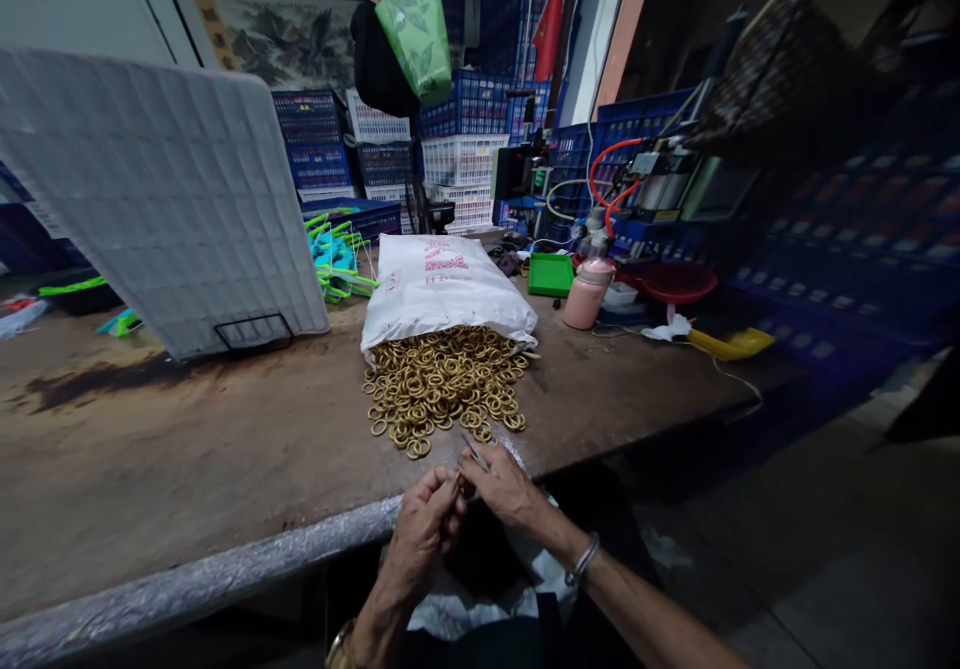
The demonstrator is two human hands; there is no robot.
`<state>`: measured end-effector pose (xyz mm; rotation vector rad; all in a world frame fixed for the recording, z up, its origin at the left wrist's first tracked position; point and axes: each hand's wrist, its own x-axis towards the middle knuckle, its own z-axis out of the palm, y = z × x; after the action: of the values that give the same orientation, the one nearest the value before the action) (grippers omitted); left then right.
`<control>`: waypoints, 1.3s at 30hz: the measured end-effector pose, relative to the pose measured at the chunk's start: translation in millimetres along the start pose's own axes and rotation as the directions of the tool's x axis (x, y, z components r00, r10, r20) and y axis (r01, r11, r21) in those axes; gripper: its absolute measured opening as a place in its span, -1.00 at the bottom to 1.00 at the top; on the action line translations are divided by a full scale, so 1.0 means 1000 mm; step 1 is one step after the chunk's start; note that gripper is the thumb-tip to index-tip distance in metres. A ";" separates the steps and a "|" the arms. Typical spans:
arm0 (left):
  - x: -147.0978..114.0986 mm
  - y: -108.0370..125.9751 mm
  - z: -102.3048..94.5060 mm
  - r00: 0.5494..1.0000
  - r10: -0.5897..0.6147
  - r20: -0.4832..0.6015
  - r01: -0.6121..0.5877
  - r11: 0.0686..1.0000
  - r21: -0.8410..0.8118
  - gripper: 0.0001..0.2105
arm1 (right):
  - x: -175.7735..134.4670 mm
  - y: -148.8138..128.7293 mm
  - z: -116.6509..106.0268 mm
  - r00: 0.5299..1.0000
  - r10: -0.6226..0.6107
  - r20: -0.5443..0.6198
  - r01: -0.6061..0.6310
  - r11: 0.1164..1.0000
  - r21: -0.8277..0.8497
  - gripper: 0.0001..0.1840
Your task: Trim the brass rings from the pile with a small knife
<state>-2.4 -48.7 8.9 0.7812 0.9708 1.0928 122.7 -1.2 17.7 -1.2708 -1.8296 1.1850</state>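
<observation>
At the table's front edge my left hand (431, 519) is closed in a pinch on what looks like a brass-coloured ring, mostly covered by the fingers. My right hand (504, 486) is closed around a thin grey metal tool (474, 452), whose narrow tip points up and left; its exact kind cannot be made out. The fingertips of both hands meet, or nearly so. Just beyond them a heap of brass-coloured rings (442, 379) spills from the mouth of a white woven sack (450, 284) with red print, which lies on its side.
A large pale ribbed panel (165, 199) stands on the brown table (225, 469) at left, near bright green and blue plastic pieces (337, 254). To the right are a green tray (551, 274), a pink bottle (588, 294) and a machine with orange hoses (660, 189). Stacked crates (465, 164) fill the back.
</observation>
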 end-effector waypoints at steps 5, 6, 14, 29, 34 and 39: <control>0.003 -0.005 0.000 1.000 -0.015 0.002 0.015 1.000 0.015 -0.71 | -0.001 0.005 -0.004 0.998 0.009 -0.059 -0.014 0.996 -0.083 -0.70; 0.004 -0.006 0.000 1.000 -0.016 -0.006 0.017 0.999 0.029 -0.71 | -0.002 0.007 -0.006 0.997 -0.007 -0.075 -0.003 0.990 -0.140 -0.71; 0.011 -0.008 0.005 0.998 0.020 -0.060 -0.016 0.998 0.063 -0.71 | -0.010 0.023 -0.009 0.986 -0.118 0.115 0.161 0.845 -0.510 -0.80; 0.000 0.003 0.003 0.993 -0.047 -0.105 0.030 0.986 -0.163 -0.73 | 0.018 0.047 -0.039 0.970 -0.021 -0.242 -0.129 0.798 -0.588 -0.87; 0.008 -0.002 -0.002 0.990 -0.088 -0.111 0.052 0.954 -0.294 -0.79 | 0.020 0.054 -0.038 0.979 0.027 -0.202 -0.153 0.753 -0.640 -0.87; 0.014 -0.008 -0.009 0.983 -0.177 -0.054 0.132 0.873 -0.469 -0.71 | 0.019 0.053 -0.028 0.979 0.010 -0.204 -0.148 0.725 -0.672 -0.82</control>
<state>-5.4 -37.3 -4.8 0.2552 0.7887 1.1681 160.7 33.6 -19.4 -1.8002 -2.1665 0.3661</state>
